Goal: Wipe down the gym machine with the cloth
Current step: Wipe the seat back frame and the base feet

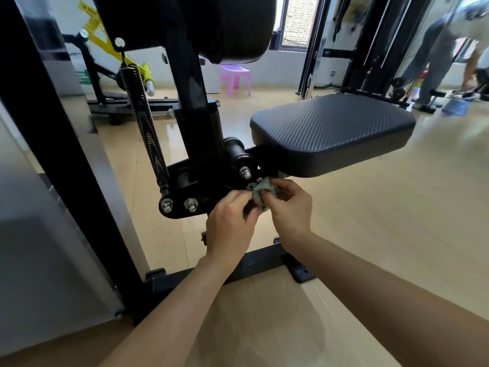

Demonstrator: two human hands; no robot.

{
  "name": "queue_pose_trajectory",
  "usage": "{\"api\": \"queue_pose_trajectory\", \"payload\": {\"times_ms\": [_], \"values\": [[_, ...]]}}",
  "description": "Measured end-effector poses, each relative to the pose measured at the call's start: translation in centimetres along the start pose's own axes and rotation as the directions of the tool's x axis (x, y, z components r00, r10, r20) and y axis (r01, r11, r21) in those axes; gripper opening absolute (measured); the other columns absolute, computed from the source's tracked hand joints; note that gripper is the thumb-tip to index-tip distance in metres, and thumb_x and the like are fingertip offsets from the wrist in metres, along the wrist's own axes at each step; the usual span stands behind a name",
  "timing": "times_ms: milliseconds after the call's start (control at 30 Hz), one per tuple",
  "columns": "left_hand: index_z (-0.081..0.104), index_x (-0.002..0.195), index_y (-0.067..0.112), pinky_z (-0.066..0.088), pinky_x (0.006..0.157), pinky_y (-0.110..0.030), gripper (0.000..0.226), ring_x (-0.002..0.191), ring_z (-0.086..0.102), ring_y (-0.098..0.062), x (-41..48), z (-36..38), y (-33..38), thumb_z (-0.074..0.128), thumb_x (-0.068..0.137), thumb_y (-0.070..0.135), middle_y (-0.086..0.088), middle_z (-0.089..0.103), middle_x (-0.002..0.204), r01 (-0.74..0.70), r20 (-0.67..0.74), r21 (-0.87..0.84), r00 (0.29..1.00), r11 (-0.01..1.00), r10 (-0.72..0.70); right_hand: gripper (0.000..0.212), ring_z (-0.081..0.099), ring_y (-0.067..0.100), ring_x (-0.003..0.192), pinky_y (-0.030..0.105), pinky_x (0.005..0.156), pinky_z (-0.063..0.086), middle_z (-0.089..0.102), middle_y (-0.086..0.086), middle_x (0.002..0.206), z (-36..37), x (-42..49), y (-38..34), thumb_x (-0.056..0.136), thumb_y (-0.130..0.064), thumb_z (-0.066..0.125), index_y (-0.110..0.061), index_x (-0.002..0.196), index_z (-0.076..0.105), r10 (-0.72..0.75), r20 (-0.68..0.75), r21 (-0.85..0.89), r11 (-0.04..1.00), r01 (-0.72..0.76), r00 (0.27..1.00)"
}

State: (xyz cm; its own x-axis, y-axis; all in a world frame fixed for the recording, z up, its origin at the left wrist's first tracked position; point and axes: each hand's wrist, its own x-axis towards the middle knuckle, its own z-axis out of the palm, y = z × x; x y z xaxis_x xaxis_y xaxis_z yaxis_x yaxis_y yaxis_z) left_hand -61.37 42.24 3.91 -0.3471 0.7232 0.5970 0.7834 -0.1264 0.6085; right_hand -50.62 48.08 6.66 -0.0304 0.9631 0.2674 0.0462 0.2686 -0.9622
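Note:
A black gym machine fills the view: a padded seat [333,128], a black upright post [190,83], a coil spring [144,120] and a bolted pivot plate [182,200]. A small crumpled grey-green cloth [260,190] is bunched just under the seat's near left corner, beside a bolt [245,172]. My left hand [230,226] pinches the cloth's left side with curled fingers. My right hand [289,207] grips its right side. Both hands meet right at the machine's pivot joint. Much of the cloth is hidden between my fingers.
The machine's black base bar [264,263] crosses the tan tiled floor under my arms. A steel frame post [66,144] stands at left. Behind are a yellow machine [111,49], a pink plastic stool [235,78], a cable rack [370,49] and a bent-over person [444,49] at far right.

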Motion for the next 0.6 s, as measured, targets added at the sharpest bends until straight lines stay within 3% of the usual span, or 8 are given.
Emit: {"api": "queue_pose_trajectory", "payload": {"times_ms": [133,267,367,467,600], "values": [[0.071,0.108,0.018,0.043,0.071,-0.010,0.021,0.089,0.063,-0.006,-0.6,0.5,-0.2,0.077,0.088,0.021,0.011,0.065,0.106,0.026,-0.021,-0.068,0.999,0.997,-0.028,0.014,0.071,0.022,0.084,0.038,0.072,0.060,0.074,0.002,0.087,0.3,0.1,1.7,0.082,-0.015,0.074,-0.021,0.095,0.072,0.028,0.049,-0.004,1.000,-0.028,0.998],[0.071,0.112,0.020,0.058,0.079,-0.029,0.027,0.092,0.067,-0.008,-1.0,1.1,-0.6,0.079,0.086,0.023,0.011,0.066,0.105,0.091,-0.044,-0.162,0.994,0.983,-0.099,0.006,0.070,0.042,0.081,0.053,0.075,0.061,0.072,0.015,0.085,-0.2,0.1,2.0,0.087,-0.008,0.073,-0.008,0.092,0.071,0.099,0.098,0.055,0.993,-0.104,0.990],[0.069,0.109,0.023,0.061,0.075,-0.032,0.026,0.087,0.070,-0.005,-1.4,1.3,-1.0,0.080,0.085,0.021,0.011,0.068,0.101,0.178,-0.006,-0.245,0.983,0.953,-0.185,0.006,0.069,0.047,0.080,0.053,0.074,0.062,0.069,0.025,0.084,-1.1,-0.4,1.9,0.085,0.003,0.072,0.003,0.089,0.068,0.152,0.200,0.044,0.986,-0.163,0.968],[0.065,0.103,0.023,0.062,0.066,-0.031,0.025,0.074,0.071,-0.004,-2.1,1.3,-1.5,0.080,0.085,0.017,0.009,0.071,0.092,0.310,0.133,-0.318,0.950,0.896,-0.282,0.010,0.071,0.045,0.081,0.049,0.075,0.063,0.070,0.028,0.086,-1.7,-0.9,2.4,0.079,0.010,0.073,0.006,0.087,0.067,0.217,0.305,-0.094,0.976,-0.197,0.927],[0.068,0.102,0.023,0.053,0.061,-0.014,0.024,0.070,0.066,0.003,-4.0,1.1,-3.4,0.082,0.083,0.017,0.011,0.068,0.086,0.392,0.332,-0.261,0.894,0.882,-0.300,0.012,0.074,0.040,0.085,0.048,0.079,0.063,0.074,0.026,0.087,-2.5,-0.6,3.9,0.082,0.000,0.079,0.004,0.089,0.069,0.404,0.408,-0.332,0.901,-0.279,0.819]]}}
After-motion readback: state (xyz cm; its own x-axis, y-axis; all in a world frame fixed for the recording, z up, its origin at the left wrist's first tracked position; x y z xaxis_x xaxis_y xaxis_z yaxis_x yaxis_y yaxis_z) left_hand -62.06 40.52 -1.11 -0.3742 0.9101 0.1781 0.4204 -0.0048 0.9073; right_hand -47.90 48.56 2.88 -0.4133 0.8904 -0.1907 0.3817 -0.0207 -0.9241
